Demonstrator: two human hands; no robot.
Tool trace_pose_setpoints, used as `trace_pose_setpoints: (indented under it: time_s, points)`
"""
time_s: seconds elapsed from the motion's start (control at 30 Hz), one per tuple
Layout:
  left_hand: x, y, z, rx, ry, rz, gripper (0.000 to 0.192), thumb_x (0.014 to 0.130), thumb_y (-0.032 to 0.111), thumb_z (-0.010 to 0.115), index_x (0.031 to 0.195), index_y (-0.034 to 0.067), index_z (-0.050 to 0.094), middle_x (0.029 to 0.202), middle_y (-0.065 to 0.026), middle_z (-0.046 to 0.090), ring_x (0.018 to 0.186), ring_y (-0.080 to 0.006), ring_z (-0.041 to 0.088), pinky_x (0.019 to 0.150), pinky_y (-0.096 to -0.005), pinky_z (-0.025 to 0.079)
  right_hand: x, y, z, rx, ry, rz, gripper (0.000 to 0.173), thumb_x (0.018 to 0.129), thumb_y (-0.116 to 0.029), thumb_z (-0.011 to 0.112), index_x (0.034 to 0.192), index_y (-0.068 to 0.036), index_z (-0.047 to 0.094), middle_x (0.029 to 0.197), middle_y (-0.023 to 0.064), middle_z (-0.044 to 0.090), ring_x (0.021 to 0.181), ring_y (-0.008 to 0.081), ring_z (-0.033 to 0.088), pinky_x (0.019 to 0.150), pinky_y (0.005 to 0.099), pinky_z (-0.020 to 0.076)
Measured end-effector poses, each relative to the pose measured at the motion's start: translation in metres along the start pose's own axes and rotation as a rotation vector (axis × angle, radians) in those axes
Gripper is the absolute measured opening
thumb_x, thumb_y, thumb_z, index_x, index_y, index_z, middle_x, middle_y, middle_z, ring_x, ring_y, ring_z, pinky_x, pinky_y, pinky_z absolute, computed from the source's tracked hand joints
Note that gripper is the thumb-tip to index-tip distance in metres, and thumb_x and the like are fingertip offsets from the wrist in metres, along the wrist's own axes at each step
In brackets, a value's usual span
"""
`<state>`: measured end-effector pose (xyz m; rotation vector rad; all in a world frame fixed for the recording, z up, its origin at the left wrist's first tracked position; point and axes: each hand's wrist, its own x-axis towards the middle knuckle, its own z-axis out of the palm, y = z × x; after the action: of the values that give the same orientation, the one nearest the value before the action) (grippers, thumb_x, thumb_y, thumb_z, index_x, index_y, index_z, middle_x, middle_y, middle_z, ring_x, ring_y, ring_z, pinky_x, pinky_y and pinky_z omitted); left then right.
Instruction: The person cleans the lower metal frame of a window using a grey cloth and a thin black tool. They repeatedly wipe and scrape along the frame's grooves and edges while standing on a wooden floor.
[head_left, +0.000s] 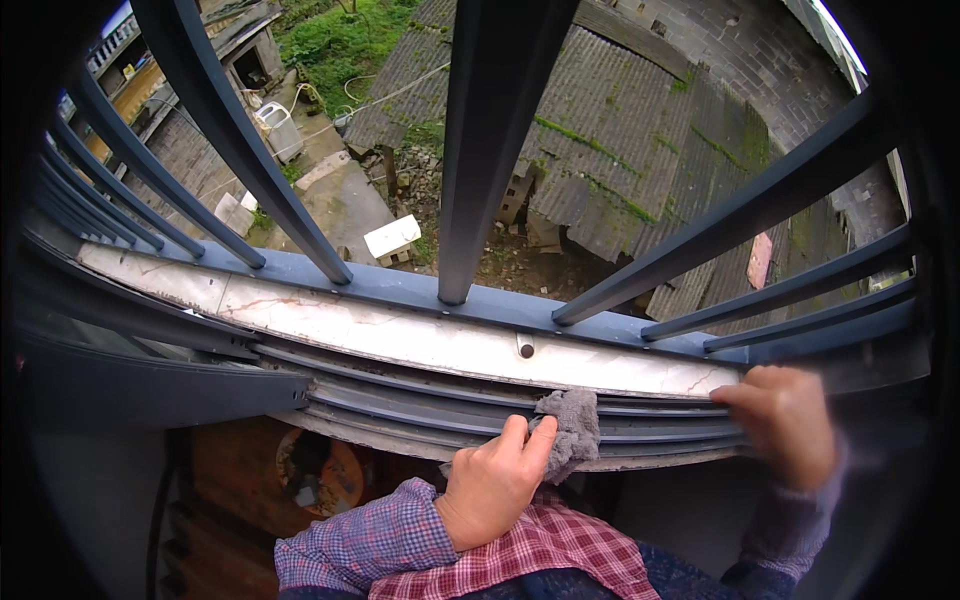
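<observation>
A grey cloth (574, 427) is pinched in my left hand (499, 476) and lies over the metal tracks of the sliding window frame (420, 412), near their middle. My right hand (787, 424) is blurred at the right end of the tracks, its fingertips at the edge of the marbled stone sill (375, 337); whether it holds anything cannot be made out. Beyond the tracks, the sill carries a short metal fitting with a dark round end (526, 350).
Dark metal window bars (480, 187) rise from a bottom rail (397, 289) beyond the sill. A window sash (187, 386) stands at the left. Below it, indoors, is an orange round container (352, 480). Outside, far below, are corrugated roofs (600, 142) and a yard.
</observation>
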<state>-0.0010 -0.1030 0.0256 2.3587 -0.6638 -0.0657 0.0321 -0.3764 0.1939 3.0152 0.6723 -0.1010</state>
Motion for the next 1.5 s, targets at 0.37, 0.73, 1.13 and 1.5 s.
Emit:
trace_pose_setpoints:
  time_s: [0.37,0.73,1.13,1.5]
  points:
    - [0.008,0.010,0.015,-0.149,0.097,0.195,0.037,0.083,0.005,0.067,0.120,0.002,0.066,0.088,-0.0077,0.055,0.064,-0.0179,0.067,0.051,-0.0313,0.055,0.005,-0.031,0.077,0.157,0.025,-0.072,0.016,0.083,-0.008,0.072,0.098,-0.007,0.069,0.071,0.0069,0.058,0.063,0.0260,0.065,0.053,0.0373,0.0506]
    - [0.013,0.028,0.028,-0.204,0.134,0.202,0.043,0.076,-0.002,0.071,0.118,0.008,0.073,0.098,-0.0119,0.065,0.059,-0.0198,0.068,0.049,-0.0316,0.057,-0.033,-0.011,0.102,0.450,0.100,0.100,0.019,0.084,-0.003,0.075,0.102,-0.003,0.072,0.074,0.0100,0.061,0.061,0.0284,0.064,0.053,0.0382,0.0508]
    - [0.024,0.038,-0.006,0.081,0.350,0.237,0.039,0.079,0.006,0.072,0.118,0.004,0.071,0.105,-0.0151,0.066,0.070,-0.0201,0.071,0.057,-0.0289,0.058,-0.023,-0.015,0.131,0.830,0.206,0.135,0.016,0.090,0.000,0.070,0.106,0.002,0.070,0.086,0.0164,0.069,0.070,0.0298,0.069,0.064,0.0352,0.0545]
    - [0.122,0.046,0.015,0.406,0.015,0.144,0.066,0.086,0.006,0.060,0.150,0.004,0.044,0.108,-0.0191,0.060,0.076,-0.0242,0.072,0.062,-0.0327,0.061,0.022,-0.018,0.143,2.133,-0.065,0.712,0.006,0.104,-0.005,0.052,0.101,-0.004,0.057,0.083,0.0023,0.057,0.058,0.0064,0.045,0.050,0.0207,0.0410]
